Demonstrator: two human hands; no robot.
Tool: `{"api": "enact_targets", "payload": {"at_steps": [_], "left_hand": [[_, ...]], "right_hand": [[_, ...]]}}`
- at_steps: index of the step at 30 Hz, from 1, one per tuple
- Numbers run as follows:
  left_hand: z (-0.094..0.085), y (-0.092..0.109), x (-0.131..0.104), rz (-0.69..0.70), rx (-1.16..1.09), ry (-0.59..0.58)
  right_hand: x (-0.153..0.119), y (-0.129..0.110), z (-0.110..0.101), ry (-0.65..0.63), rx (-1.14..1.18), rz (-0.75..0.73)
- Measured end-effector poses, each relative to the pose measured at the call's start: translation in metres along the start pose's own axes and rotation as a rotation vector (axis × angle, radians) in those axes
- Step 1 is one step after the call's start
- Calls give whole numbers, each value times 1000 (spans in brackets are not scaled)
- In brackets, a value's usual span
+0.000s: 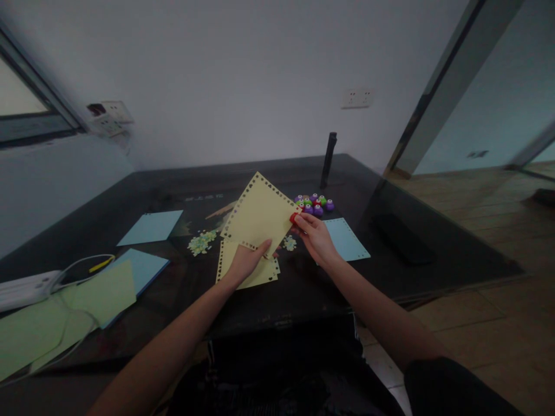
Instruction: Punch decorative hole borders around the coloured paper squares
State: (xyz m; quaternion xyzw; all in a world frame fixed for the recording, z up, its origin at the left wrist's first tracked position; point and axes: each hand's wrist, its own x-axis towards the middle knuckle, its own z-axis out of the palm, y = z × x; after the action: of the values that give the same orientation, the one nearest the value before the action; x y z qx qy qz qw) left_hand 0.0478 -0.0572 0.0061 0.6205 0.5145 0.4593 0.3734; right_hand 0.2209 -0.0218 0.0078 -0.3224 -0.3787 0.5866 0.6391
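Note:
My left hand (249,260) pinches the lower edge of a yellow paper sheet (260,211), tilted above the table, with small punched shapes along its borders. At the sheet's right corner, my right hand (313,232) is closed on a small red punch (294,218), which touches the paper edge. More yellow sheets (258,275) with punched borders lie under the left hand. Behind the right hand stands a cluster of purple, green and red punches (318,209). Small piles of paper bits (202,242) lie left of the sheet and beneath it (289,242).
A blue sheet (349,240) lies at right, beside a dark flat object (401,238). Another blue sheet (151,227) is at left, with green papers (65,318), a cable and a white power strip (28,290) nearer. A black upright object (329,160) stands behind.

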Motion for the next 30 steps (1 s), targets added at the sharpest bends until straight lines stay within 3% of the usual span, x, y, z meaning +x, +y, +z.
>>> {"api": "enact_targets", "payload": {"at_steps": [9,18,30], "left_hand": [[-3,-6,3,28,56,65],[-5,-6,4,20,33,121],[-7,-12,8,34,54,130]], "right_hand": [[-3,-2,1,-31,-49,48],[-2,0,-6,-157,-66,175],[6,-5,-14,-158,-175,294]]}}
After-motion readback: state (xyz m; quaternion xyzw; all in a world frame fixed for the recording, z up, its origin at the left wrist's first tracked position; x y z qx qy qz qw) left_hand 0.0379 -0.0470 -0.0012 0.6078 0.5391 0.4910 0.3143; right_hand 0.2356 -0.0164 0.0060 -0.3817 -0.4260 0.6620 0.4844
